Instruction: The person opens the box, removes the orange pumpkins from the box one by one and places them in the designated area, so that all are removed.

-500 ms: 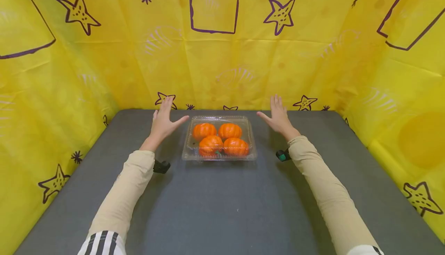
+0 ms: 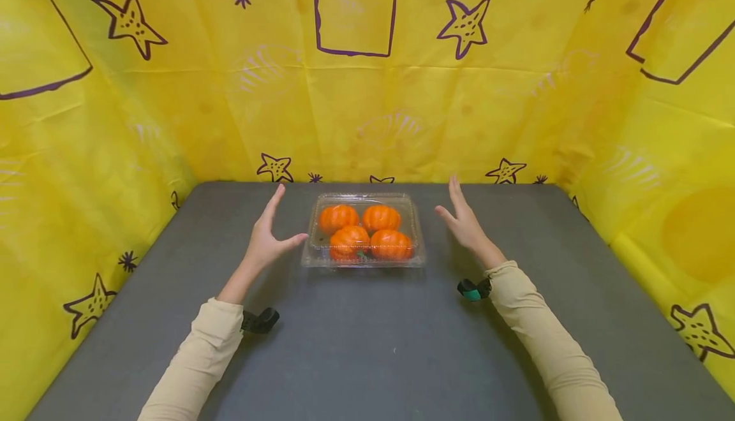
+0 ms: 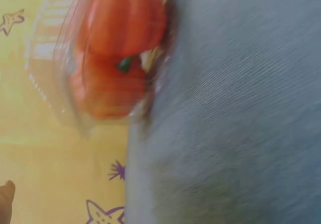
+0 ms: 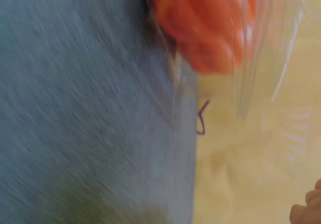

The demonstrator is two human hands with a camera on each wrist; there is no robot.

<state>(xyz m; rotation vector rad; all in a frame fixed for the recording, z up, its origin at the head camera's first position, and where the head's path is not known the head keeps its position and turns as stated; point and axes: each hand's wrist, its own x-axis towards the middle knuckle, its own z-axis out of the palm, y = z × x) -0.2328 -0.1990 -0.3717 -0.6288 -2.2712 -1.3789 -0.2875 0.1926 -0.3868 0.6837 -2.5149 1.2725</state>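
Note:
A clear plastic clamshell box [image 2: 363,199] stands on the dark grey table near its far edge, its lid down over several orange toy pumpkins [image 2: 349,242]. Left of the box, my left hand [image 2: 265,237] has its fingers straight and its thumb pointing at the box's side. My right hand [image 2: 467,226] is on the other side, fingers extended, a gap between it and the box. Both hands hold nothing. In the left wrist view only a fingertip [image 3: 7,196] shows, with the blurred pumpkins [image 3: 120,20] above. The right wrist view catches some fingertips [image 4: 308,209] at the lower corner.
The grey table [image 2: 367,344] stretches toward me in front of the box. Yellow cloth [image 2: 367,102] with purple starfish drawings hangs behind the table and along both sides. A black wrist strap mount [image 2: 261,321] sits on each forearm.
Both hands have drawn back toward me and lowered slightly, the right one also moving a little outward. The box and pumpkins stay in place.

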